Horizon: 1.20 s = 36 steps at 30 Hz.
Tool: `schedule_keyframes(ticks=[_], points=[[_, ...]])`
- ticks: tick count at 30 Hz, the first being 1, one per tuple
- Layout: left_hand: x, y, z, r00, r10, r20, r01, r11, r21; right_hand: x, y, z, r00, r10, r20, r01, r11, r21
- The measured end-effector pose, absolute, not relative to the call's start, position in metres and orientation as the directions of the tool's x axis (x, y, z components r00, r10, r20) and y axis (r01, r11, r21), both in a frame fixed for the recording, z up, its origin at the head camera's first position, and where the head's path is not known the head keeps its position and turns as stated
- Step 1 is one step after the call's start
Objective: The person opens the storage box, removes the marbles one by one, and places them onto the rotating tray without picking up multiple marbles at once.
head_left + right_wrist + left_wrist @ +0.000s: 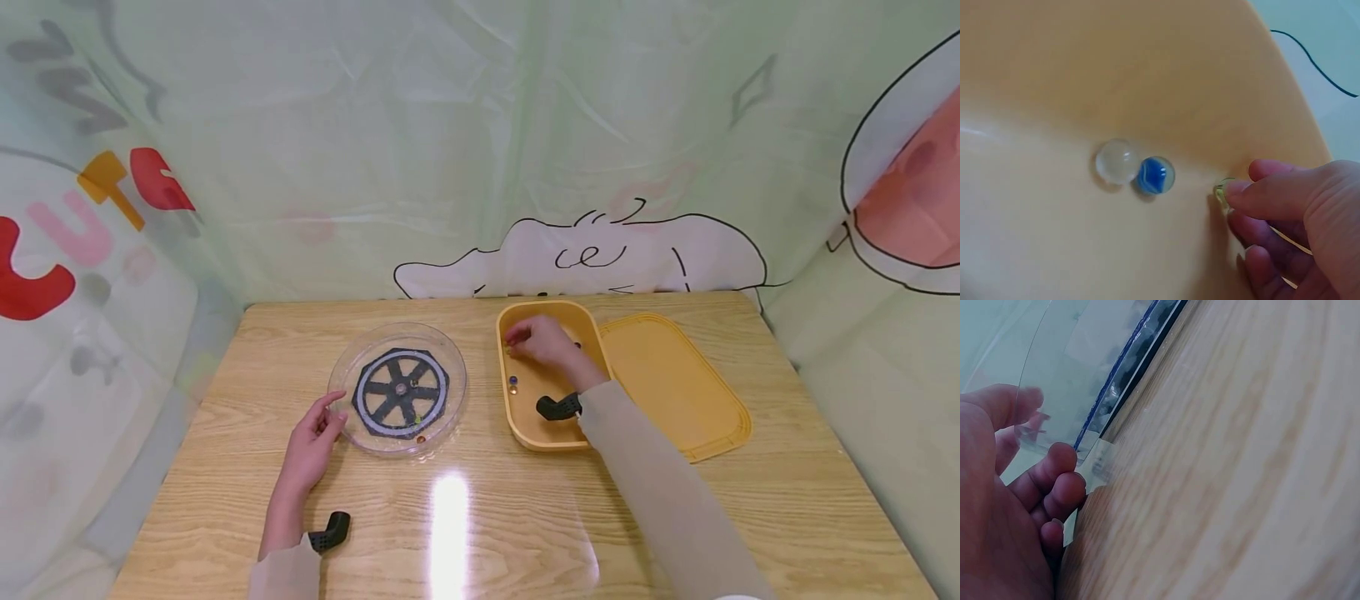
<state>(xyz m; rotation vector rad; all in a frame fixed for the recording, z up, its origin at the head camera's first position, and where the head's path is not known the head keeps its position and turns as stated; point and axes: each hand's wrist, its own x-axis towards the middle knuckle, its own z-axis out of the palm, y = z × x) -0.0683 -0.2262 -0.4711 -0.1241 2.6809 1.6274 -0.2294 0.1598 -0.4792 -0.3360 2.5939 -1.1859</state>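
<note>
In the yellow tub (534, 433), my right hand (547, 340) pinches a clear marble with yellow-green in it (1221, 191) between thumb and fingers, close to the wall. Beside it in the right wrist view, a blue-swirled marble (1156, 175) touches a colourless marble (1117, 161). My left hand (309, 446) is at the near-left rim of a round clear dish (454, 346), its fingers relaxed and touching the side. A black spoked wheel pattern (400, 392) shows in the dish. Small marbles lie there too, among them an orange one (421, 439) and a green one (417, 421).
Right of the tub, partly under it, lies a flat yellow lid (667, 383). A wood-grain table (510, 517) carries everything. Behind and at both sides hangs a pale printed curtain (360, 167). A black wrist device (330, 533) sticks out near the left sleeve.
</note>
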Motion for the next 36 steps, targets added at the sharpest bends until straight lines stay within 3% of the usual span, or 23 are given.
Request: schedule_keyframes(ticks=[8,20,36], points=[[-0.07,-0.228,-0.475,-0.995,-0.07,-0.067,-0.092,0.469,0.878,-0.227,0.159,-0.48,-0.938,-0.314,-0.146,-0.089,0.627,-0.774],[-0.081,-0.244,-0.515,-0.995,-0.082,-0.05,-0.082,0.465,0.881,-0.226,0.157,-0.483,-0.94,-0.3,-0.164,-0.063,0.623,-0.78],[-0.078,-0.24,-0.503,-0.996,-0.071,-0.052,-0.079,0.462,0.883,-0.225,0.157,-0.483,-0.939,-0.287,-0.19,-0.039,0.637,-0.77]])
